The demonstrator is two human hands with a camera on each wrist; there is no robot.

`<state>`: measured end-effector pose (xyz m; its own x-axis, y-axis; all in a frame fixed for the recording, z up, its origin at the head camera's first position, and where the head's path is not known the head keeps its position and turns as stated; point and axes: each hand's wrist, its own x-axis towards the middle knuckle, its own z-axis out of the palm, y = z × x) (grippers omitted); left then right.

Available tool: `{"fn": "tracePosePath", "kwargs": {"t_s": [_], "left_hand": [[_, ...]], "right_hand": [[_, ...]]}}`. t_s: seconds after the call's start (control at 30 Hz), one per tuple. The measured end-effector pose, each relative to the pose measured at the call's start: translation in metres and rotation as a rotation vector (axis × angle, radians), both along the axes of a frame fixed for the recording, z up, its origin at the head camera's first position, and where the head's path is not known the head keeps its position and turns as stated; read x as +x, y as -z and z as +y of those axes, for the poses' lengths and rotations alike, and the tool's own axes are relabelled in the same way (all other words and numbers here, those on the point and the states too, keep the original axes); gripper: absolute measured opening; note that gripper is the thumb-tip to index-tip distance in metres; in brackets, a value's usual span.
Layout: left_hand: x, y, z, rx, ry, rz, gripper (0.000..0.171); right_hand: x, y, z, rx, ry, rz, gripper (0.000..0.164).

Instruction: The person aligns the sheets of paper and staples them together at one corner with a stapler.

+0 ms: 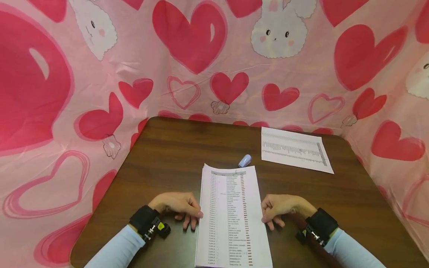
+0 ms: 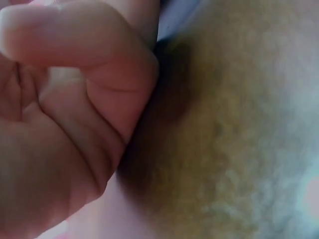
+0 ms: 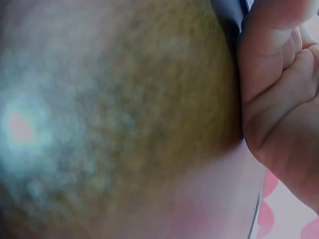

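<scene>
A stack of printed paper sheets [image 1: 231,219] lies on the table between the two hands, its top sheet covered in rows of small text with a reddish column. At its left edge, the left hand [image 1: 179,208] pinches the sheets, thumb tip at the border and other fingers bent toward the tabletop. The right hand [image 1: 279,208] mirrors it, pinching the right edge. In the left wrist view the left hand [image 2: 75,99] shows curled fingers against the blurred tabletop; the right wrist view shows part of the right hand [image 3: 284,94]. Neither wrist view clearly shows the paper.
A light blue capped object [image 1: 245,160], maybe a small stapler or correction tape, lies just beyond the stack. A single printed sheet [image 1: 291,149] is at the back right of the brown table [image 1: 161,149]. Pink heart-patterned cloth [image 1: 191,37] surrounds the table's back and sides.
</scene>
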<state>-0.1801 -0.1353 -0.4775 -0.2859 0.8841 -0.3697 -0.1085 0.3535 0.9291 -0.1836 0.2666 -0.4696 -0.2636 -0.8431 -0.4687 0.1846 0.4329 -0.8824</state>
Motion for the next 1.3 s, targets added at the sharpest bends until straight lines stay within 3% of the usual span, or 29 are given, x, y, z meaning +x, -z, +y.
{"fn": "tracePosePath", "kwargs": {"t_s": [0.33,0.53,0.63,0.83,1.03,1.3], "left_hand": [[-0.003,-0.003,-0.001,-0.006,-0.017,-0.014,0.035],[-0.001,-0.005,-0.002,-0.103,-0.041,0.002,0.047],[-0.001,-0.006,-0.002,-0.127,-0.046,0.037,0.048],[-0.005,-0.011,-0.004,-0.123,-0.091,0.121,0.049],[-0.011,-0.024,-0.005,-0.068,-0.156,0.155,0.044],[-0.021,-0.036,-0.005,-0.031,-0.294,0.296,0.033]], "right_hand": [[-0.004,-0.001,0.004,-0.012,-0.003,-0.013,0.031],[-0.002,-0.001,0.006,-0.017,0.012,-0.095,0.034],[-0.002,-0.003,0.006,-0.005,0.014,-0.091,0.035],[-0.007,-0.013,0.004,-0.044,0.033,0.030,0.028],[-0.020,-0.026,0.005,-0.049,0.080,0.205,0.025],[-0.032,-0.034,0.002,0.008,0.174,0.371,0.025]]}}
